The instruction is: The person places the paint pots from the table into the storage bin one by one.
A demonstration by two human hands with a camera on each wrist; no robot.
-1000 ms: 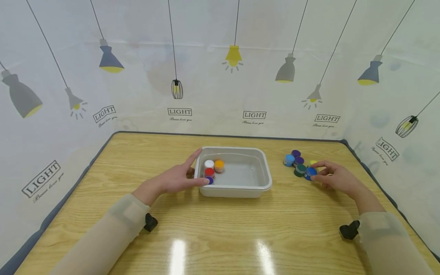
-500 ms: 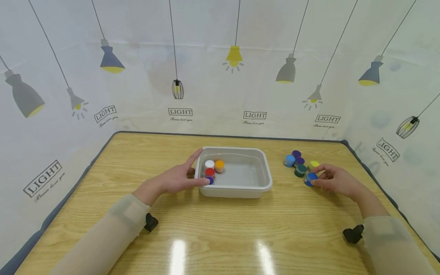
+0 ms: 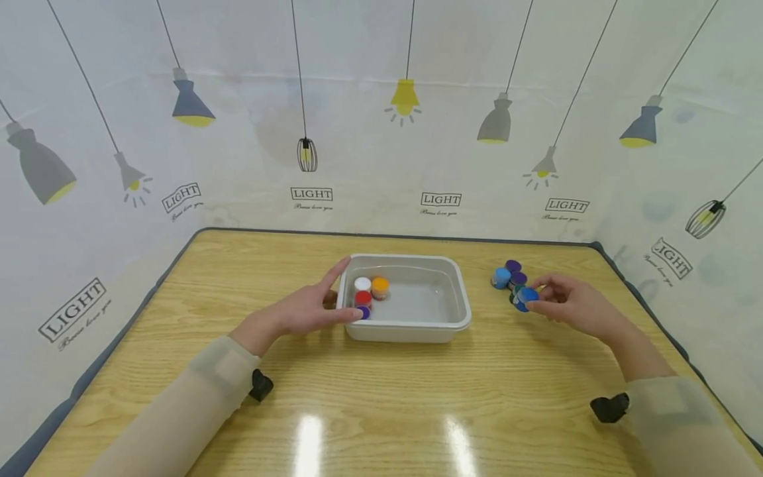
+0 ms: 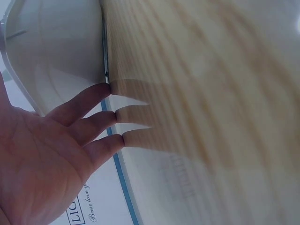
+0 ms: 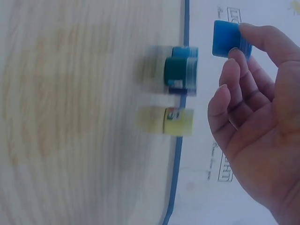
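My right hand (image 3: 575, 308) pinches a small blue-lidded paint jar (image 3: 527, 299) between thumb and fingers; the right wrist view shows the jar (image 5: 227, 39) lifted off the table. My left hand (image 3: 306, 310) lies against the left end of a white plastic tub (image 3: 411, 325), thumb over the near rim and index finger along the far corner. In the left wrist view its other fingers (image 4: 96, 126) reach down to the tabletop, fairly straight. Inside the tub's left end stand white (image 3: 362, 284), orange (image 3: 379, 285), red (image 3: 363, 298) and purple (image 3: 363, 312) jars, the last partly under the thumb.
Left of my right hand stand a light blue jar (image 3: 501, 277), two purple jars (image 3: 513, 266) and a green jar (image 5: 180, 72), partly hidden in the head view. A yellow jar (image 5: 178, 122) shows only in the right wrist view. A printed curtain (image 3: 381, 165) surrounds the wooden table (image 3: 381, 397).
My right hand has picked up the blue-lidded paint jar and moved it left, over the green one. The yellow jar is now behind the hand. My left hand and the tub stay put.
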